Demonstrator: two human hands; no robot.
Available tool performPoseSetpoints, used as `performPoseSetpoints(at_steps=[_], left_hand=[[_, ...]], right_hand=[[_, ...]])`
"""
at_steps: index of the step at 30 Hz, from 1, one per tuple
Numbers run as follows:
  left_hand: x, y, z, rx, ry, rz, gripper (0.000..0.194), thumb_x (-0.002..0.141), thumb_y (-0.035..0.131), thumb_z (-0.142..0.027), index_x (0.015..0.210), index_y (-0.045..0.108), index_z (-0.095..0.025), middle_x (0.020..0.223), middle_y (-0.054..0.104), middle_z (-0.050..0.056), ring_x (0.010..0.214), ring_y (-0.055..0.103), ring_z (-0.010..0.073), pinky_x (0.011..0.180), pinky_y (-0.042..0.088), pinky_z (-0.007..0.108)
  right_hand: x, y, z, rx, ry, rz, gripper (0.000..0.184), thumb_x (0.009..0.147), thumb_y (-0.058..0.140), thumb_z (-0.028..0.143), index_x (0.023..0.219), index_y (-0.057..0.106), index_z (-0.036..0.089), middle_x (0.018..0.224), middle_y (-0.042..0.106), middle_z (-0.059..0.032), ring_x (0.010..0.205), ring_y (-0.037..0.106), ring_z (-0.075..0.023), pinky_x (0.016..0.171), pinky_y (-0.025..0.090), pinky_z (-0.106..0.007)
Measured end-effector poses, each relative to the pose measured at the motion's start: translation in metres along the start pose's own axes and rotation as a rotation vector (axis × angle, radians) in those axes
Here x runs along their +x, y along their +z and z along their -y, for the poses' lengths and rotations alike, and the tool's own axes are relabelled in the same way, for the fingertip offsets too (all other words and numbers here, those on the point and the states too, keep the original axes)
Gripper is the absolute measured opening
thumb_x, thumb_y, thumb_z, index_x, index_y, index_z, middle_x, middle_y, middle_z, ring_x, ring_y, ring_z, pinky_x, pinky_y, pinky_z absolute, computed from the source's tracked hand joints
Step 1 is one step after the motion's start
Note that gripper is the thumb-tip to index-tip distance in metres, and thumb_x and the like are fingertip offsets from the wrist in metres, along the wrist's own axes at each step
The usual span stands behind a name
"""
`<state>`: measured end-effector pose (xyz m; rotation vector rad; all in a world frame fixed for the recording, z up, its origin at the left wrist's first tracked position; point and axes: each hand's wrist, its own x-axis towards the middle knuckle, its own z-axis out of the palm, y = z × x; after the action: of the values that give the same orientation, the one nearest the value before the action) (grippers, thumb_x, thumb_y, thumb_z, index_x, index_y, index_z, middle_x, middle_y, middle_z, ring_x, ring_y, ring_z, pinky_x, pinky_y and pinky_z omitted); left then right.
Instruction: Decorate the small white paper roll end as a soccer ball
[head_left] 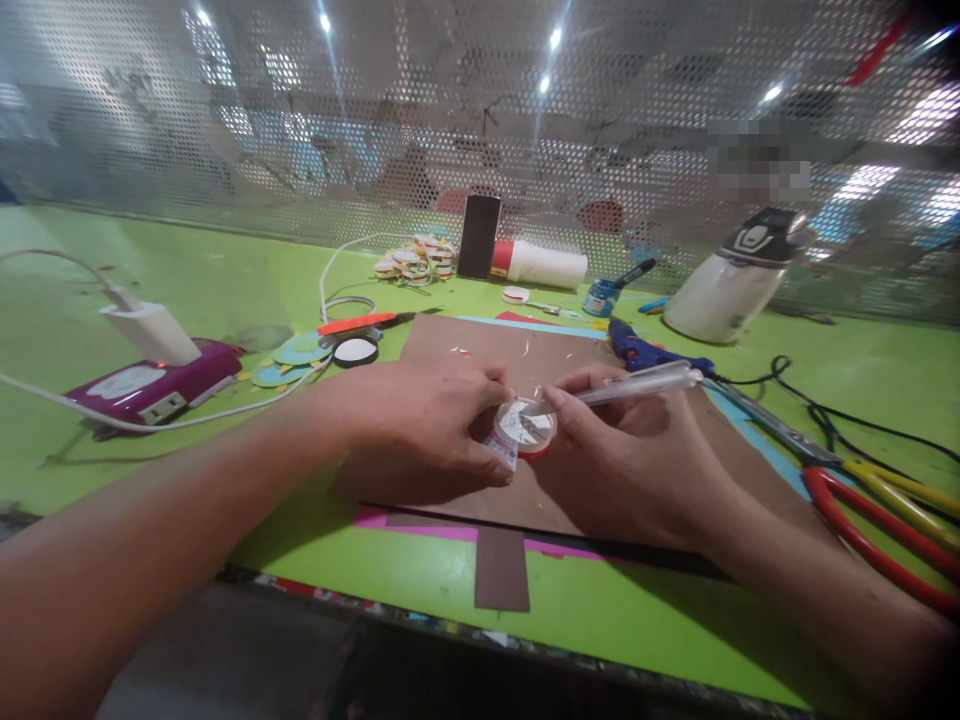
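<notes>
White disc (531,432) on brown sheet (555,350). Left hand (431,410) holds disc's left side, thumb at printed slip (505,446). Right hand (637,440) grips clear pen (637,385), tip at disc.

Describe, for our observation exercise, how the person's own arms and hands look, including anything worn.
The left hand and right hand are ungloved, with no jewellery visible. The left forearm and right forearm are bare; no sleeve or watch shows.
</notes>
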<state>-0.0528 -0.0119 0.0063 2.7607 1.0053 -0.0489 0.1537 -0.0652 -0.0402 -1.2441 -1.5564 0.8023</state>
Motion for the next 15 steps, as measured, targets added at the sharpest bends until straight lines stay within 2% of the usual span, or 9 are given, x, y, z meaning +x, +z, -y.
performPoseSetpoints(at_steps=[7,15], left_hand=[[-0.0001,0.0002,0.0008,-0.021,0.020,-0.004,0.047,0.083,0.066,-0.062,0.120,0.068,-0.033,0.123,0.065,0.003,0.108,0.065,0.0262,0.092,0.049,0.035],[-0.0006,0.0016,0.0002,-0.013,0.029,-0.021,0.043,0.083,0.066,-0.060,0.115,0.070,-0.032,0.118,0.066,0.003,0.104,0.066,0.0251,0.091,0.049,0.034]], right_hand=[[-0.0006,-0.0003,0.0003,0.030,-0.001,0.032,0.030,0.088,0.068,0.051,0.077,0.065,0.023,0.068,0.069,-0.0033,0.066,0.066,-0.0210,0.060,0.052,-0.032],[-0.0003,0.0004,0.0028,0.031,-0.044,0.035,0.025,0.089,0.068,0.045,0.076,0.065,0.024,0.068,0.069,-0.0013,0.065,0.066,-0.0189,0.059,0.049,-0.031]])
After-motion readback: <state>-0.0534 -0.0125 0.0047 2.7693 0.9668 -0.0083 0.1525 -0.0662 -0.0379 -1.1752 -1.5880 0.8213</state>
